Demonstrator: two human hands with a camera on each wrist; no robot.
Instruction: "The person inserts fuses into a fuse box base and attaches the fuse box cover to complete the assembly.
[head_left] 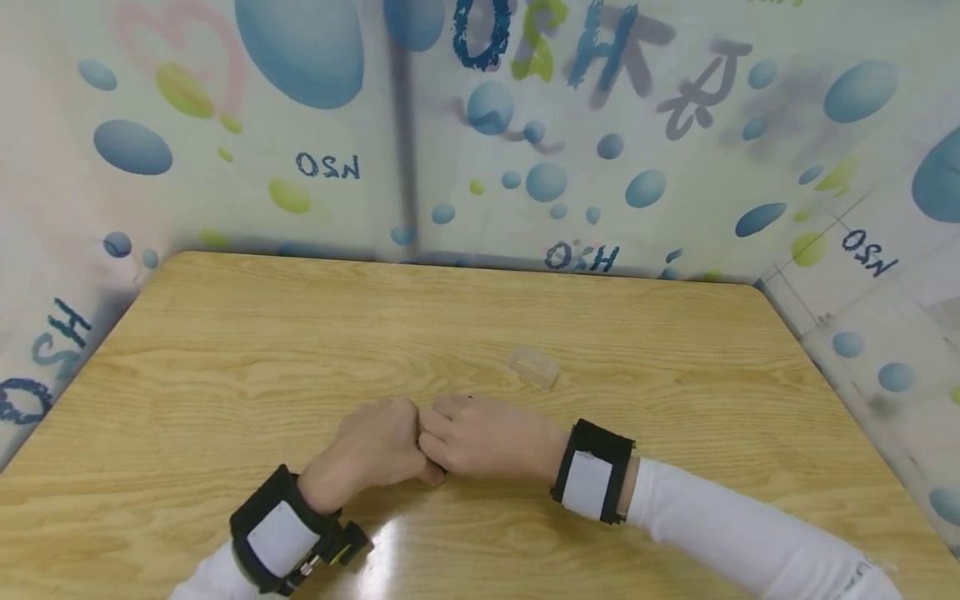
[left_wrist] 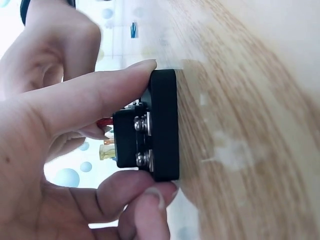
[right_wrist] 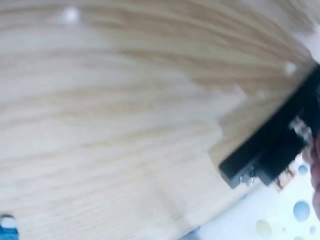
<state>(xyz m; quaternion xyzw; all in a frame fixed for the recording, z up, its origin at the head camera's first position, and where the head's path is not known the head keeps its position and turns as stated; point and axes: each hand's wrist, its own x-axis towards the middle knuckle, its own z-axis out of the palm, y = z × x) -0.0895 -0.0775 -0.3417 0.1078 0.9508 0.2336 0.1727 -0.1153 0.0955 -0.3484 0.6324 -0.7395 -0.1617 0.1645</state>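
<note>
Black block (left_wrist: 165,125), mirrored "H2O" wall lettering (head_left: 582,258)

We see plain black on the block (left_wrist: 165,125) and bright silver on its screws (left_wrist: 141,159). Behind it we make out a red bit (left_wrist: 105,121) and a yellowish bit (left_wrist: 107,152). The counter (head_left: 300,350) is honey-yellow wood with wavy, darker grain, which looks paler to us in the wrist views. On it we find a colourless, see-through piece of plastic (head_left: 534,368). We see a white wall (head_left: 225,208) scattered with blue and lime-green ovals, a pale pink heart (head_left: 237,67), and letters (head_left: 606,42) in navy, blue, lime and grey. The sleeves (head_left: 735,525) are plain white; we see black wrist straps (head_left: 618,475), each with a whitish patch (head_left: 587,483).
</note>
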